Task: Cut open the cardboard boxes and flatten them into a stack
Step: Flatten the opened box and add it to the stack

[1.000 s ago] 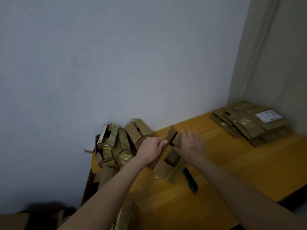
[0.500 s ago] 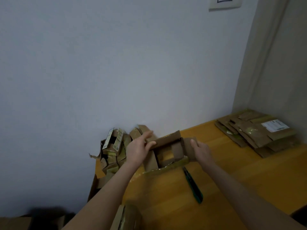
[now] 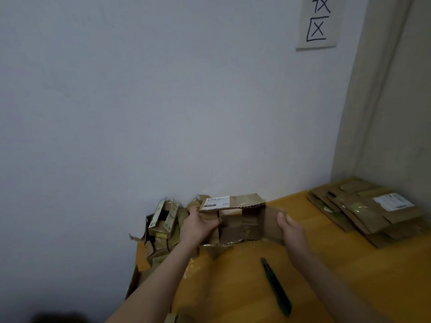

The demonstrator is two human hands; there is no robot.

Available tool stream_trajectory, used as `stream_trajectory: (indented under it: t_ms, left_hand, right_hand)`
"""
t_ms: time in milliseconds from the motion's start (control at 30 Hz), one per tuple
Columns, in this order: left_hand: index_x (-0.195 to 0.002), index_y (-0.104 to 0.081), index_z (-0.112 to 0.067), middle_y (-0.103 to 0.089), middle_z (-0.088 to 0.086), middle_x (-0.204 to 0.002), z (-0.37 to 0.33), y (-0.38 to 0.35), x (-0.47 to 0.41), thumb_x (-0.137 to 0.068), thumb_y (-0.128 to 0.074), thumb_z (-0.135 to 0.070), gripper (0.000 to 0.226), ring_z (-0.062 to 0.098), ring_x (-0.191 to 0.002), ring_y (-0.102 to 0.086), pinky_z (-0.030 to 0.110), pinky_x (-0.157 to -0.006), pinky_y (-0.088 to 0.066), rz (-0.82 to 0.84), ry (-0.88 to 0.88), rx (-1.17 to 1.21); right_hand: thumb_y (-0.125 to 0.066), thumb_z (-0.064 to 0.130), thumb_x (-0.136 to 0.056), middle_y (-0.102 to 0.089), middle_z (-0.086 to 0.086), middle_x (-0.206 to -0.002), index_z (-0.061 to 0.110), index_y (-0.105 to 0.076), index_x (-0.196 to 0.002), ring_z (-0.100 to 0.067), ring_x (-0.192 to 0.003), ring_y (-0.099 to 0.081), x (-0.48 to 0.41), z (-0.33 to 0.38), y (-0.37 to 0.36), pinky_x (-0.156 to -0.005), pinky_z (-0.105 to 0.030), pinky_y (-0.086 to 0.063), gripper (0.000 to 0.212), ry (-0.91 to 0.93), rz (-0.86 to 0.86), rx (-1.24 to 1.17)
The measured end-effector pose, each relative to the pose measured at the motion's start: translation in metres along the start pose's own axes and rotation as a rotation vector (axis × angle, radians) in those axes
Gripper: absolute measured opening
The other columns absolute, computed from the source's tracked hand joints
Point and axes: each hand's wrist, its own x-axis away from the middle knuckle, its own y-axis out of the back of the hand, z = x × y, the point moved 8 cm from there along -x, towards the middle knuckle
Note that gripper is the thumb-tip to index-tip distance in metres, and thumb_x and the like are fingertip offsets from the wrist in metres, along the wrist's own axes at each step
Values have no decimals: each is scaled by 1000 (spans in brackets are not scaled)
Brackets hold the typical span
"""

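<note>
Box spread open, both hands on it!
Just beyond the knife (image 3: 276,285), the cardboard box (image 3: 242,226) is held up: left hand (image 3: 200,226) grips its left wall, right hand (image 3: 291,228) pinches the right flap. It looks light and bendy at the creases, so best gripped near the folds.

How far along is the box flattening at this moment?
Done: a stack of flattened boxes sits at right. In hand: left hand and right hand hold an opened box, knife lying untouched. Left: the pile of unflattened boxes by the wall.
</note>
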Motion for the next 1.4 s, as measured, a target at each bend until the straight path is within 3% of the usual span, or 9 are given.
stream_trajectory:
  t_ms: [100,233,433,533,700,867,1167,1300,1400]
  left_hand:
    - [-119,-51,-18,-64,-1,-109,0,-12,-4,-74,-76,-34,54,17,-99,-62,34,-82,-54,199,-42,205]
    - [-98,-61,-20,-62,6,-94,-1,-11,5,-91,-54,-15,12,20,-84,-60,30,-64,-51,382,-34,539]
    - [-99,-72,-15,-65,11,-89,7,-13,16,-95,-35,-46,48,23,-77,-63,34,-67,-52,614,200,942]
    - [-112,-64,-10,-70,9,-88,14,-21,21,-85,-50,-64,62,26,-87,-66,35,-71,-55,644,288,862]
    - [-107,-67,-3,-74,16,-90,32,-32,34,-66,-76,-40,56,27,-71,-73,31,-55,-57,653,468,805]
    - [-125,-59,-7,-74,15,-98,37,-24,25,-84,-67,-17,43,27,-79,-73,32,-57,-57,499,372,876]
    - [-131,-49,-33,-58,8,-132,-7,-34,46,-69,-63,13,79,28,-113,-62,36,-74,-57,701,7,831]
    - [-138,-47,-35,-59,-5,-131,0,-31,42,-72,-78,-47,74,23,-119,-56,51,-95,-49,701,9,632]
    - [-122,-63,-29,-62,-2,-122,7,-35,39,-93,-45,-58,45,24,-113,-54,58,-94,-44,637,159,834]
  right_hand:
    - [-44,26,-101,-64,-12,-93,9,-63,-107,-27,-85,-59,-3,-5,2,-73,-36,-47,26,-42,-1,-85]
    - [-41,30,-102,-60,-21,-112,5,-55,-124,-33,-99,-57,-10,-21,17,-76,-41,-49,36,-134,-41,-233]
    - [-37,32,-102,-58,-22,-121,3,-49,-133,-36,-108,-57,-12,-39,21,-77,-41,-51,44,-218,12,-381]
    - [-39,31,-102,-63,-19,-118,3,-52,-130,-33,-108,-61,-8,-42,11,-77,-38,-53,42,-213,98,-338]
    - [-44,35,-94,-69,-15,-111,0,-57,-125,-30,-107,-63,3,-42,-5,-88,-41,-53,49,-239,302,-268]
    - [-38,63,-86,-53,-4,-136,14,-50,-137,-30,-120,-54,12,-65,1,-99,-45,-46,71,-444,487,-167]
    - [-90,29,-52,-67,-1,-115,25,-57,-124,-26,-107,-62,12,-80,6,-76,-41,-57,79,-423,385,-34]
    - [-81,13,-69,-62,4,-118,33,-55,-115,-17,-105,-60,13,-70,10,-69,-30,-55,57,-286,356,-29]
    - [-73,10,-77,-60,0,-120,32,-54,-117,-15,-105,-59,16,-64,9,-72,-27,-53,49,-258,358,-66]
